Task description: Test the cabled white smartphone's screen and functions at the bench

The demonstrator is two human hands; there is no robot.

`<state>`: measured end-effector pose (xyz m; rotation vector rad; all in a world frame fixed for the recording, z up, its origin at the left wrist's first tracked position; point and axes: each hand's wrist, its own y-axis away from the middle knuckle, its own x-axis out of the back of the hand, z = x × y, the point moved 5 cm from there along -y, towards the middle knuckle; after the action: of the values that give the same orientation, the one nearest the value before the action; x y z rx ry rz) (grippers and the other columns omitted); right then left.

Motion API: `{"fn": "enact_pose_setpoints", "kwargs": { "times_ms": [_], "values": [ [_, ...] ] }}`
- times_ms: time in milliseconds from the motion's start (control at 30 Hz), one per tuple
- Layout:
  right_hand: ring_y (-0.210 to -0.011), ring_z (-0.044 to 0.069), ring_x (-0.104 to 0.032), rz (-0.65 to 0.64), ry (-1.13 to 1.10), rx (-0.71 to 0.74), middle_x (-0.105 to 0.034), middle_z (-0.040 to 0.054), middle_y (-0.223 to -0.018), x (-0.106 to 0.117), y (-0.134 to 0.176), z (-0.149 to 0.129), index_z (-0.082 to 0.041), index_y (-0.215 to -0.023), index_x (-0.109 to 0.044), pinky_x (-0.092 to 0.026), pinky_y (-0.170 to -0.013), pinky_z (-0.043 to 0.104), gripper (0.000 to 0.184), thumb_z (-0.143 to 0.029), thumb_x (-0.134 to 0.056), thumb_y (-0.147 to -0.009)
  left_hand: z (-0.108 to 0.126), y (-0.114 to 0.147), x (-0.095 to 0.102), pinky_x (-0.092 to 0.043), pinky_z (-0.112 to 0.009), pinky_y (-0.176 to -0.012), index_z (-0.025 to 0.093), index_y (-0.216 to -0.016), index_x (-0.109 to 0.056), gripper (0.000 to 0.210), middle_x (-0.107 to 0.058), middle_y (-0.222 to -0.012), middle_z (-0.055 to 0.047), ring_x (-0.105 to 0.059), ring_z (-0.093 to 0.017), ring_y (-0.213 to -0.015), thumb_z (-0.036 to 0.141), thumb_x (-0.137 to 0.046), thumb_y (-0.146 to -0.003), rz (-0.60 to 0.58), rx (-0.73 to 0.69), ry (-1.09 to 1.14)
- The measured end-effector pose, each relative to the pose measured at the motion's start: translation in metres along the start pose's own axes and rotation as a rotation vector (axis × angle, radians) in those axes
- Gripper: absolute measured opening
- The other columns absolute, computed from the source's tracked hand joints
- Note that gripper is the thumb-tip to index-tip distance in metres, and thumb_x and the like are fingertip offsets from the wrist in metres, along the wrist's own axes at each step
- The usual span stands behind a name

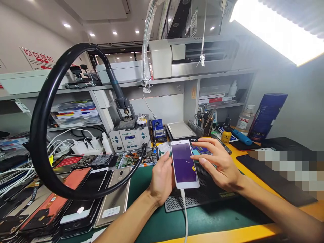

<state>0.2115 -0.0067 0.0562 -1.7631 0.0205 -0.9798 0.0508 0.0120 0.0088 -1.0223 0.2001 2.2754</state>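
A white smartphone (184,167) is held upright and slightly tilted in front of me, its screen dark purple with a small yellow icon near the right edge. My left hand (162,173) grips it from the left side, thumb along the edge. At the phone's right edge is my right hand (219,162), fingers spread, with fingertips at or near the side; whether they touch cannot be made out. A white charging cable (185,216) is plugged into the phone's bottom and runs down toward me. Below lies a black perforated plate (174,203) on a green mat (146,222).
Several phones (113,199) lie at the left under the looping black hose (37,135) of a hot-air station (130,138). A tray of circuit boards (134,158) sits behind. A yellow bottle (226,135), a clear bottle (245,119) and a blue roll (268,116) stand at the right.
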Motion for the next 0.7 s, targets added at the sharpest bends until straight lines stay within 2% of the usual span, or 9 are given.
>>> {"fn": "enact_pose_setpoints", "kwargs": {
  "times_ms": [500,700],
  "values": [
    [-0.117,0.028,-0.052,0.063,0.057,-0.092,-0.062,0.012,-0.122,0.0,-0.0002,0.0074,-0.021,-0.112,-0.072,-0.043,-0.1,0.05,0.03,-0.017,-0.05,-0.094,-0.0037,0.0001,0.0049,-0.037,-0.051,-0.111,0.017,-0.138,-0.054,0.054,-0.067,-0.122,-0.011,-0.054,-0.032,-0.125,0.049,-0.036,-0.099,-0.007,-0.037,-0.05],
    [-0.115,0.027,-0.054,0.096,0.046,-0.13,-0.062,0.012,-0.121,-0.0002,0.0003,0.0098,-0.02,-0.114,-0.071,-0.043,-0.1,0.048,0.03,-0.018,-0.047,-0.096,-0.003,-0.0011,0.0033,-0.035,-0.05,-0.112,0.016,-0.136,-0.056,0.056,-0.066,-0.124,-0.012,-0.053,-0.032,-0.127,0.051,-0.039,-0.097,-0.007,-0.011,-0.031]
  ]
}}
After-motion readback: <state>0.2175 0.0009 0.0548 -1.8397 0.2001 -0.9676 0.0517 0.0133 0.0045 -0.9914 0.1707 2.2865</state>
